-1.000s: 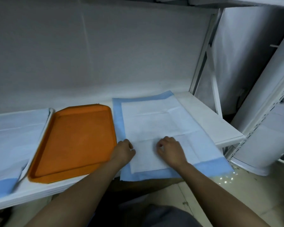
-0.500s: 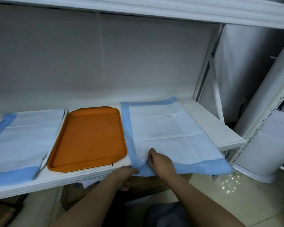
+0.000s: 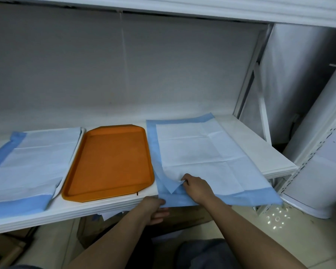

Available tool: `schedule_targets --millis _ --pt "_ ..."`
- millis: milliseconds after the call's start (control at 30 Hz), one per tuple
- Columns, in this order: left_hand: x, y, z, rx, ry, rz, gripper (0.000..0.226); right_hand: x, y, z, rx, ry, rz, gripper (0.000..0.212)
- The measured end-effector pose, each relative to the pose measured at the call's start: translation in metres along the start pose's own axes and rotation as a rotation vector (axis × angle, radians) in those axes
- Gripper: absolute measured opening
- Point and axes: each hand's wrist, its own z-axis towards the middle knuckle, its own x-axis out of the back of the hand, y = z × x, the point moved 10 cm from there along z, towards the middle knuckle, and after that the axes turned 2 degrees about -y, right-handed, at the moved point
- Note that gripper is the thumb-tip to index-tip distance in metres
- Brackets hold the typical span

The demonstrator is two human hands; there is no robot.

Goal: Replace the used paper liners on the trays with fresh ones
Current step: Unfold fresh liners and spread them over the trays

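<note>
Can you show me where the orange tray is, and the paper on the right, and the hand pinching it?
orange tray (image 3: 109,162), head view, bare floor.
right paper liner (image 3: 202,152), head view, white middle.
right hand (image 3: 197,188), head view, back of hand.

Bare orange tray (image 3: 109,162) flat on shelf between two blue-bordered white paper liners (image 3: 202,152).

No readable text, labels or numbers anywhere.
</note>
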Motion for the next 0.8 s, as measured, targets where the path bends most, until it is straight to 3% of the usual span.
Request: schedule_targets --millis 233,400,600,800 --pt "0.001 -0.006 0.003 -0.027 0.007 -0.047 0.032 0.002 -0.003 0.000 -0.029 -0.066 0.022 0.033" --pt "-0.006 -0.006 0.005 -0.013 -0.021 -0.255 0.030 0.002 -0.003 0.000 -0.034 -0.080 0.043 0.032" --pt "-0.006 -0.014 0.006 0.061 -0.002 -0.139 0.009 0.000 -0.005 0.002 -0.046 -0.108 0.022 0.031" --pt "0.000 -0.014 0.000 0.063 -0.011 -0.043 0.011 -0.001 -0.008 0.002 -0.075 -0.125 -0.013 0.031"
